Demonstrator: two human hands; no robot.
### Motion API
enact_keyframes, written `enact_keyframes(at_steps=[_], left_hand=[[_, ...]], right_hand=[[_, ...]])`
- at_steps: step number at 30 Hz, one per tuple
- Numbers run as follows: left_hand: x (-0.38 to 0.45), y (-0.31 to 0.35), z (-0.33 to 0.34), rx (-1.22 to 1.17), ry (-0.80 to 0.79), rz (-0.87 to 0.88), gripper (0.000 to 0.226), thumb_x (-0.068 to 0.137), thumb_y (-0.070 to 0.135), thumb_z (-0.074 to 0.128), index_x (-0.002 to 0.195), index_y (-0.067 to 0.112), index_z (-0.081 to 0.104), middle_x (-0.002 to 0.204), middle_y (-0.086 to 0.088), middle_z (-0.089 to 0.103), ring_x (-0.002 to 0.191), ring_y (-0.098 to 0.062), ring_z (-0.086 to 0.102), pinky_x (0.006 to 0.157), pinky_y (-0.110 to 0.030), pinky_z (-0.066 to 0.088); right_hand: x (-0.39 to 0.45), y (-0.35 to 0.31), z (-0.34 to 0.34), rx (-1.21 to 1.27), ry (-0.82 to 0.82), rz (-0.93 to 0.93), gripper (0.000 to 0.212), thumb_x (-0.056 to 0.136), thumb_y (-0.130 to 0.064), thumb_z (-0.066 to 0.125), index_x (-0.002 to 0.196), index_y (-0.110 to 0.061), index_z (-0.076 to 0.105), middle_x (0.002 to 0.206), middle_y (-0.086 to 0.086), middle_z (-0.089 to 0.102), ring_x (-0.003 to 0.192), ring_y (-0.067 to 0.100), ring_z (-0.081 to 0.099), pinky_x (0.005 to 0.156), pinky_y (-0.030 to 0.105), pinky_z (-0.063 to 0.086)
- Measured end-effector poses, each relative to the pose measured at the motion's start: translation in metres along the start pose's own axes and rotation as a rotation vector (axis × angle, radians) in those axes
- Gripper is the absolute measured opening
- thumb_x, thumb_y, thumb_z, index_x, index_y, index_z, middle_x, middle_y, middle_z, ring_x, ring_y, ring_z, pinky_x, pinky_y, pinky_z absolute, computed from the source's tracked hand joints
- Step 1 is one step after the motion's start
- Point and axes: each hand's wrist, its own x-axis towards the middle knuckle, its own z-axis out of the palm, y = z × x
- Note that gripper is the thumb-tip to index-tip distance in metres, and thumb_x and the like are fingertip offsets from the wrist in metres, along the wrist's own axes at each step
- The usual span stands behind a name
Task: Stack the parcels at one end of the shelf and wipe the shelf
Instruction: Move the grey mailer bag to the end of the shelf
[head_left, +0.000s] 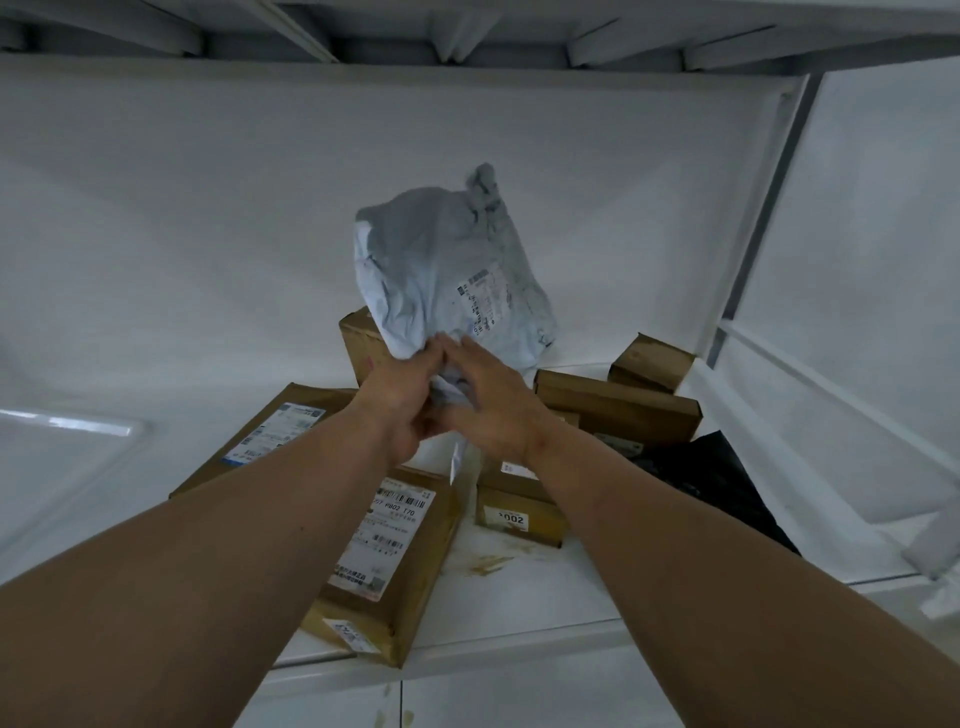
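Head view showed both hands raised together over a white shelf (545, 587), holding a grey plastic mailing bag (447, 270) by its lower edge. The left hand (402, 400) had its fingers curled into the bunched plastic at the bag's bottom corner. The right hand (493, 400) lay against the same bunched edge with its fingers fairly straight; whether its thumb pinched the plastic could not be seen.

The bag stood up above the hands, clear of the shelf, in front of a brown box (361, 345) at the back. Around it cardboard parcels lay scattered: a flat one (260, 441) on the left, a labelled one (384, 561) near the front edge, a small one marked 002 (519, 517), a long one (618, 405) and a little cube (649, 361) to the right. A black bag (711, 478) lay at the right side. Brown stains (485, 564) marked the bare shelf.

The bag looked light and soft, its creased skin sagging and likely slippery, so a pinch at one corner would probably let it swing and slump. A hold under its fuller middle, or one at each end, seemed safer. The boxes looked stiff and would make a steadier base for a stack.
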Motion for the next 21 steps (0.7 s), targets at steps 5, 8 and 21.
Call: enact_keyframes(at_steps=[5, 8, 21], left_hand=[[-0.017, 0.032, -0.044, -0.093, 0.003, 0.120, 0.022, 0.095, 0.031, 0.058, 0.109, 0.014, 0.063, 0.102, -0.011, 0.074, 0.092, -0.032, 0.070, 0.087, -0.056, 0.053], [-0.031, 0.055, -0.080, -0.174, 0.021, 0.148, 0.031, 0.096, 0.029, 0.056, 0.121, 0.012, 0.059, 0.115, -0.011, 0.070, 0.100, -0.030, 0.068, 0.075, -0.049, 0.059], [-0.105, 0.072, -0.283, -0.159, 0.248, 0.148, 0.035, 0.095, 0.033, 0.056, 0.125, 0.016, 0.057, 0.111, -0.008, 0.070, 0.098, -0.028, 0.066, 0.083, -0.047, 0.054]], right_hand=[[0.005, -0.026, -0.003, -0.077, 0.418, 0.193, 0.060, 0.094, -0.050, 0.050, 0.143, -0.016, 0.044, 0.144, 0.008, 0.047, 0.134, 0.026, 0.041, 0.110, 0.037, 0.032], [0.015, -0.037, 0.011, 0.043, 0.488, 0.468, 0.067, 0.092, -0.053, 0.049, 0.148, -0.021, 0.033, 0.150, 0.011, 0.035, 0.136, 0.033, 0.034, 0.112, 0.045, 0.030], [0.050, -0.182, 0.163, 0.688, -0.085, 0.455, 0.081, 0.087, -0.037, 0.067, 0.151, -0.034, 0.017, 0.148, -0.003, 0.039, 0.131, 0.024, 0.042, 0.097, 0.038, 0.039]])
